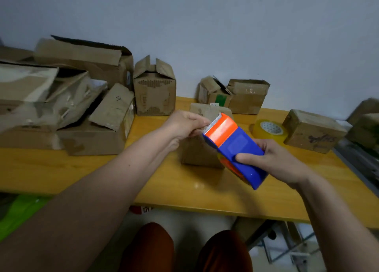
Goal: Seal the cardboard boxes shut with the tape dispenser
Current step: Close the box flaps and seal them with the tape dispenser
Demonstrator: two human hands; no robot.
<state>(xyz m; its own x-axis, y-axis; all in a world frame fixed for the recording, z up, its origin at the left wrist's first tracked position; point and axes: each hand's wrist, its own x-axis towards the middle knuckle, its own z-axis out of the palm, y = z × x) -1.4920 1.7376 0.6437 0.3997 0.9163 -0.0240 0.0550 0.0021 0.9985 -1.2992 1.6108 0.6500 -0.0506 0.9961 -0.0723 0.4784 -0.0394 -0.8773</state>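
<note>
The right hand grips the dispenser above the box, while the left hand pinches at its toothed blade; whether it holds tape I cannot tell. The teeth could cut the fingers, or the tape could slip back. A spare roll lies right of the box, open boxes behind it; nothing blocks the way.

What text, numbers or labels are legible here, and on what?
"4", handwritten: leaning box at left.
Dark scrawl: box at far right, unreadable.
Faint print: upright open box at the back, too blurred.
Small white label: box with the green patch, too small.
Red-and-white tag under the table edge: characters cut off, unreadable.
Tape dispenser: no readable marking.
</note>
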